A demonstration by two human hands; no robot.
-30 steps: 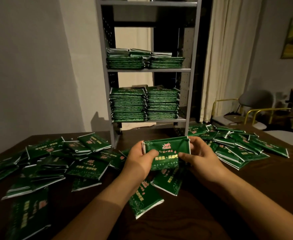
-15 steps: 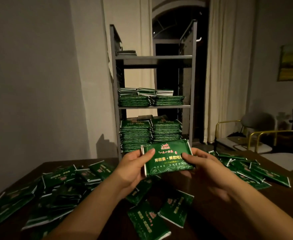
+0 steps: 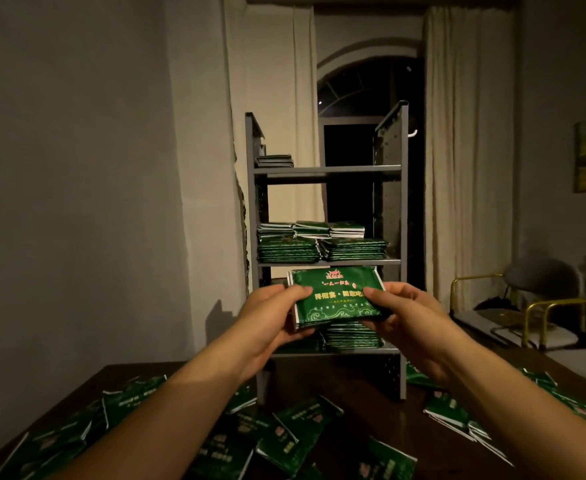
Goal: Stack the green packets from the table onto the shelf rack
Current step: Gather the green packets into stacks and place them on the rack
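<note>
A dim room. Loose green packets (image 3: 122, 403) lie scattered, flat and glossy with pale edges, across the left of a dark wooden counter (image 3: 364, 403); many remain unshelved, so the job looks about halfway done.

The left hand (image 3: 267, 317) holds the left edge of one packet (image 3: 333, 296), thumb on top and fingers (image 3: 293, 337) curled beneath. This packet is a thin, crinkly foil rectangle with printed lettering and a scroll pattern, held flat in the air in front of the rack's lowest shelf.

The rack (image 3: 328, 171) is grey metal with perforated side panels. The top shelf has a small pile at its left, the middle shelf two fuller stacks, and the lowest shelf more stacks, partly hidden.

The right hand (image 3: 409, 317) pinches the packet's right edge. More packets (image 3: 454, 414) lie on the right.
</note>
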